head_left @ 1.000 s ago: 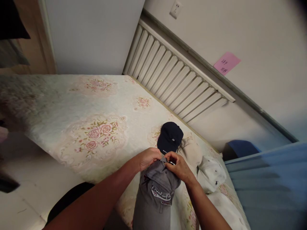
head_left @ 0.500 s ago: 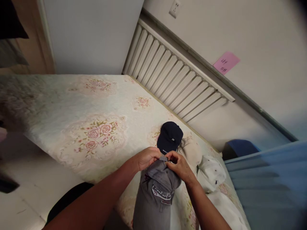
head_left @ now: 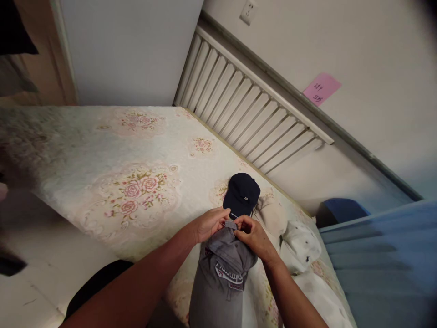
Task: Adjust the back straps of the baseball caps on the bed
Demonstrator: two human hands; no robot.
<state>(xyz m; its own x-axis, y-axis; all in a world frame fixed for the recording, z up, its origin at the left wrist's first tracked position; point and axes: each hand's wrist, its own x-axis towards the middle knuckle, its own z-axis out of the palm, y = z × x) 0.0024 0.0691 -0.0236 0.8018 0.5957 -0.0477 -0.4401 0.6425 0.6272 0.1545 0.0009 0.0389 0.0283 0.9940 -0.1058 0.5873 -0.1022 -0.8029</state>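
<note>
A grey baseball cap (head_left: 228, 264) with embroidered lettering lies with its brim toward me and its back strap (head_left: 231, 224) pointing away. At the strap's left side, my left hand (head_left: 212, 224) is closed, its fingertips pinching the edge. My right hand (head_left: 254, 236) pinches the strap's other end between thumb and fingers. Just beyond both hands rests a dark navy cap (head_left: 242, 193), its brim facing me. To the right of it are a beige cap (head_left: 271, 214) and a white cap (head_left: 302, 246), both lying on the floral bed cover.
The floral cover (head_left: 194, 177) spreads over the bed up to a white radiator (head_left: 252, 95) along the wall. A pale white item (head_left: 319, 298) lies at lower right, beside a blue curtain (head_left: 385, 259). A blue-and-black object (head_left: 341, 212) sits behind the curtain's edge.
My left hand's fingers have shifted slightly up and loosened around the strap, which shows more plainly now. My right hand and the caps stay nearly in place.
</note>
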